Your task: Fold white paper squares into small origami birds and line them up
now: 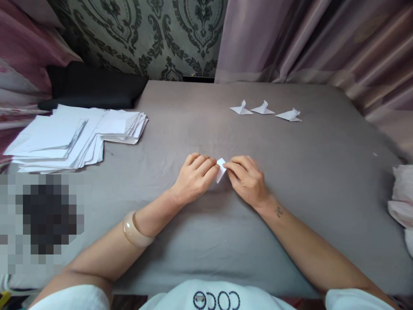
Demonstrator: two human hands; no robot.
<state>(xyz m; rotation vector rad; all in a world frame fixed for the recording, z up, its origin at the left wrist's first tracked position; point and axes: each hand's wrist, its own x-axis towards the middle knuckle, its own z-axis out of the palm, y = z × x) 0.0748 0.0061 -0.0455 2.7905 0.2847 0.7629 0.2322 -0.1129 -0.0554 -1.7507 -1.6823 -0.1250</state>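
A small piece of folded white paper [221, 171] is held between my two hands, just above the grey cloth. My left hand [197, 176] grips its left side with the fingers curled, and they cover part of it. On the other side, my right hand [247, 178] pinches the paper's right edge between thumb and fingertips. Farther back lie three folded paper birds in a row: a left one [241, 108], a middle one [263, 108] and a right one [289, 115].
Stacks of white paper sheets [64, 137] lie at the left, with a black folded item [93, 86] behind them. Grey cloth [180, 112] covers the table. Curtains [258, 38] hang at the back right. White fabric [402, 193] sits at the right edge.
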